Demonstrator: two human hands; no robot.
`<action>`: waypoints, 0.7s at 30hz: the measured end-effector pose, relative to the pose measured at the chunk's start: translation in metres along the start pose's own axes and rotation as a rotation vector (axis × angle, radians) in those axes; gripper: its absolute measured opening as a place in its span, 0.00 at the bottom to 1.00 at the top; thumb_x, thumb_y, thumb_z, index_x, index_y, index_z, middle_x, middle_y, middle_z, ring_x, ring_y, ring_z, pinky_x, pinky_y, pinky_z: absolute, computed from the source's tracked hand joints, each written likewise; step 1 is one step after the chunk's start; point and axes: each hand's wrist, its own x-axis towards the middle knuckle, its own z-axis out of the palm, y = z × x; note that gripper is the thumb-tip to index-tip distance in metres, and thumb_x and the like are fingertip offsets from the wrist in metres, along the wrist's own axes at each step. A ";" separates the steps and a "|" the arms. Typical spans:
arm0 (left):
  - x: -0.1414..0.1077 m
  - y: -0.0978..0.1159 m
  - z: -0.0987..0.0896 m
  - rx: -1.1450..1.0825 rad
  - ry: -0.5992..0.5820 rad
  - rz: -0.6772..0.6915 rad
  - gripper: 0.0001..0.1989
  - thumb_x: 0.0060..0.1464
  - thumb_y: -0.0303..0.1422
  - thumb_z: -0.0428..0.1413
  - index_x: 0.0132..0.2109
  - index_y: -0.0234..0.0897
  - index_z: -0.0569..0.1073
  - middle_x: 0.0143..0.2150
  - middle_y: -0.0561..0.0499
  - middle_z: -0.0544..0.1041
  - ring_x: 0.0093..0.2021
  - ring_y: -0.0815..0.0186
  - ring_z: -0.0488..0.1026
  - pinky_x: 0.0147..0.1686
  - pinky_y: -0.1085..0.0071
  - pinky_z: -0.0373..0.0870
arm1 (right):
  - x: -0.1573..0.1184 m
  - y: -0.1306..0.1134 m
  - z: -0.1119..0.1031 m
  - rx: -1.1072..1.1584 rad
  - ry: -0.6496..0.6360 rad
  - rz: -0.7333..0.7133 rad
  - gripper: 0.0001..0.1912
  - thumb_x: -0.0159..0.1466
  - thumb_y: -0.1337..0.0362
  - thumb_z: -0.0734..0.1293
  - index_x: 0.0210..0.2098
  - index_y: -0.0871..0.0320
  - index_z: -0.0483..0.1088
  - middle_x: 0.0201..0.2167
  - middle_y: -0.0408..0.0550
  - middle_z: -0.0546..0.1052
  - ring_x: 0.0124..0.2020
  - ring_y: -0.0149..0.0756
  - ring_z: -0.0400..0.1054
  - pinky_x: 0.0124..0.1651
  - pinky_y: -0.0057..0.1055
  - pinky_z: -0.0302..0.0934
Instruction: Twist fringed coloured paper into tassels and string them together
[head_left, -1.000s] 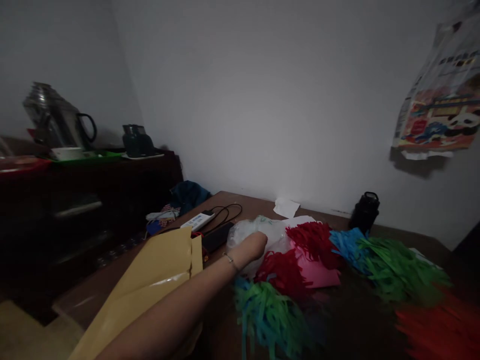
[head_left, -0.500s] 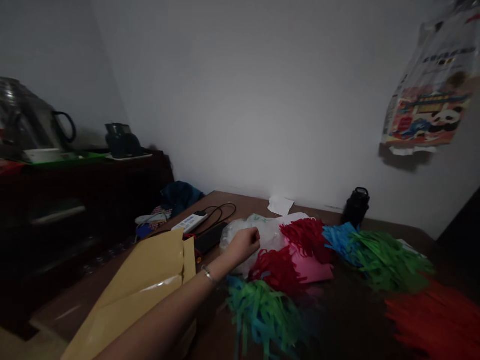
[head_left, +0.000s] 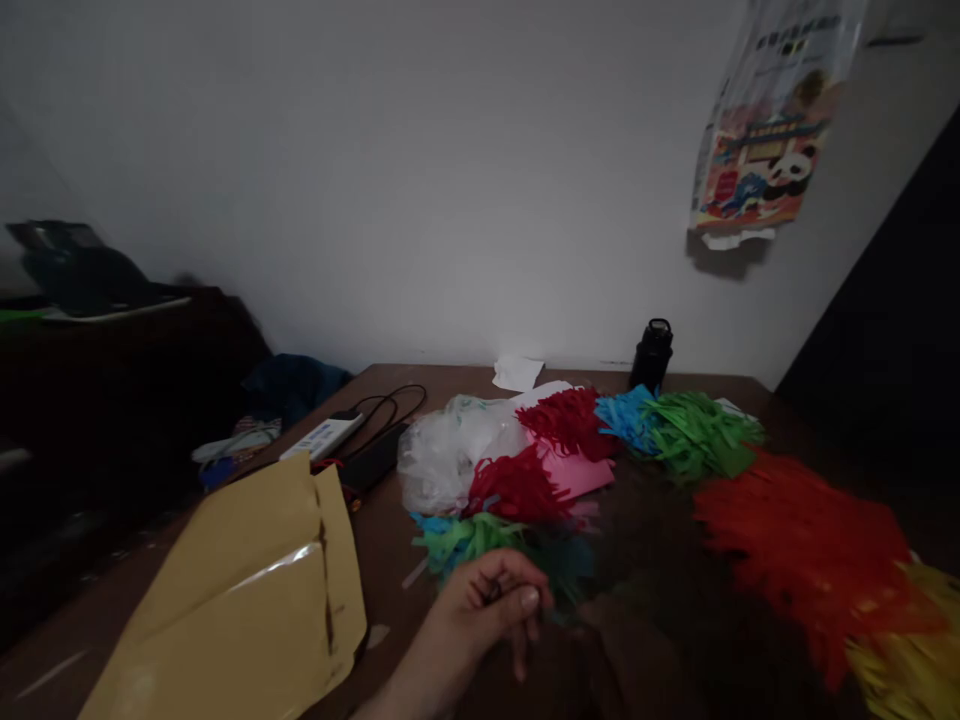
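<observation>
My left hand (head_left: 487,615) is low in the middle of the view, its fingers loosely bent and a little apart, with the thumb toward me. Nothing shows in its grasp. Just behind the fingertips lies a bundle of green and blue strips (head_left: 469,538), partly hidden by the hand. Beyond it are a dark red fringed bundle (head_left: 517,485), another red one (head_left: 566,420) and a pink sheet (head_left: 577,470). A crumpled clear plastic bag (head_left: 450,450) touches the nearer red bundle on its left. My right hand is out of view.
At left lies a large tan envelope (head_left: 247,590), with a white power strip (head_left: 322,435) and black cable behind. Rightward are blue strips (head_left: 628,418), green strips (head_left: 697,435), orange-red fringe (head_left: 810,550) and yellow fringe (head_left: 907,650). A black bottle (head_left: 652,355) stands near the wall.
My left hand has drawn back toward me from above the plastic bag to the near side of the green and blue bundle; its fingers have loosened. The view has turned right.
</observation>
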 end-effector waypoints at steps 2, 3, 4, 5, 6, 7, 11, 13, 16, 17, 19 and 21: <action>-0.007 -0.010 0.009 -0.082 0.012 0.013 0.16 0.46 0.45 0.67 0.33 0.35 0.78 0.21 0.55 0.75 0.17 0.74 0.67 0.16 0.80 0.67 | -0.004 0.003 0.009 0.007 -0.002 0.014 0.13 0.69 0.58 0.64 0.51 0.56 0.69 0.50 0.50 0.73 0.44 0.37 0.71 0.45 0.39 0.69; -0.009 -0.014 0.012 -0.079 0.030 0.029 0.16 0.46 0.45 0.67 0.33 0.36 0.78 0.21 0.55 0.75 0.17 0.74 0.68 0.17 0.80 0.67 | -0.006 0.004 0.013 0.010 -0.004 0.021 0.12 0.69 0.58 0.64 0.50 0.56 0.69 0.49 0.49 0.73 0.43 0.36 0.71 0.44 0.38 0.69; -0.010 -0.017 0.013 -0.060 0.051 0.047 0.16 0.46 0.45 0.67 0.33 0.36 0.79 0.21 0.54 0.76 0.17 0.73 0.70 0.18 0.80 0.68 | -0.008 0.006 0.016 0.013 -0.009 0.029 0.11 0.69 0.59 0.64 0.49 0.56 0.70 0.47 0.49 0.74 0.41 0.35 0.72 0.42 0.36 0.70; -0.012 -0.020 0.014 -0.031 0.075 0.064 0.15 0.47 0.44 0.66 0.33 0.36 0.80 0.21 0.54 0.76 0.17 0.73 0.71 0.19 0.80 0.68 | -0.010 0.006 0.019 0.016 -0.016 0.037 0.11 0.69 0.59 0.64 0.48 0.57 0.70 0.45 0.48 0.74 0.39 0.34 0.72 0.40 0.34 0.70; -0.013 -0.021 0.015 0.006 0.099 0.085 0.14 0.48 0.44 0.66 0.33 0.37 0.80 0.21 0.54 0.77 0.18 0.73 0.72 0.20 0.80 0.68 | -0.011 0.007 0.021 0.018 -0.025 0.047 0.10 0.69 0.59 0.64 0.47 0.58 0.70 0.43 0.47 0.75 0.37 0.33 0.72 0.38 0.33 0.70; -0.014 -0.022 0.016 0.051 0.123 0.111 0.13 0.49 0.43 0.66 0.33 0.38 0.81 0.22 0.53 0.77 0.19 0.72 0.72 0.21 0.80 0.68 | -0.012 0.008 0.022 0.021 -0.036 0.057 0.10 0.69 0.60 0.64 0.47 0.58 0.70 0.42 0.47 0.75 0.35 0.32 0.71 0.37 0.32 0.70; -0.015 -0.023 0.018 0.273 0.176 0.251 0.08 0.53 0.38 0.63 0.32 0.39 0.82 0.27 0.52 0.78 0.22 0.70 0.74 0.30 0.76 0.71 | -0.013 0.009 0.020 0.034 -0.078 0.070 0.10 0.69 0.60 0.64 0.46 0.59 0.70 0.41 0.46 0.75 0.33 0.31 0.71 0.36 0.31 0.70; -0.015 -0.024 0.019 0.322 0.167 0.267 0.08 0.54 0.37 0.62 0.31 0.39 0.81 0.27 0.52 0.78 0.24 0.69 0.75 0.34 0.74 0.72 | -0.012 0.009 0.017 0.043 -0.098 0.059 0.11 0.69 0.60 0.64 0.47 0.59 0.70 0.43 0.47 0.75 0.36 0.32 0.72 0.38 0.33 0.70; -0.014 -0.030 0.021 0.275 0.165 0.202 0.09 0.54 0.39 0.61 0.31 0.39 0.80 0.23 0.54 0.74 0.21 0.69 0.72 0.28 0.76 0.70 | -0.010 0.008 0.011 0.045 -0.115 0.044 0.13 0.69 0.59 0.65 0.51 0.58 0.69 0.49 0.50 0.73 0.42 0.36 0.72 0.43 0.38 0.70; -0.014 -0.031 0.022 0.254 0.171 0.184 0.10 0.54 0.40 0.61 0.32 0.38 0.80 0.22 0.55 0.73 0.20 0.69 0.72 0.26 0.76 0.69 | -0.009 0.008 0.010 0.044 -0.119 0.042 0.14 0.69 0.59 0.65 0.52 0.57 0.68 0.50 0.50 0.73 0.44 0.38 0.71 0.45 0.40 0.69; -0.014 -0.035 0.024 0.237 0.188 0.175 0.11 0.53 0.41 0.61 0.31 0.38 0.80 0.21 0.55 0.71 0.21 0.69 0.72 0.25 0.76 0.69 | -0.008 0.007 0.009 0.042 -0.128 0.042 0.14 0.69 0.59 0.64 0.52 0.57 0.68 0.52 0.51 0.72 0.45 0.38 0.71 0.47 0.41 0.69; -0.014 -0.036 0.025 0.250 0.195 0.175 0.11 0.53 0.41 0.61 0.32 0.38 0.80 0.23 0.55 0.72 0.22 0.69 0.73 0.27 0.76 0.69 | -0.009 0.007 0.010 0.042 -0.138 0.045 0.14 0.69 0.59 0.64 0.52 0.57 0.68 0.51 0.51 0.72 0.45 0.38 0.71 0.46 0.40 0.69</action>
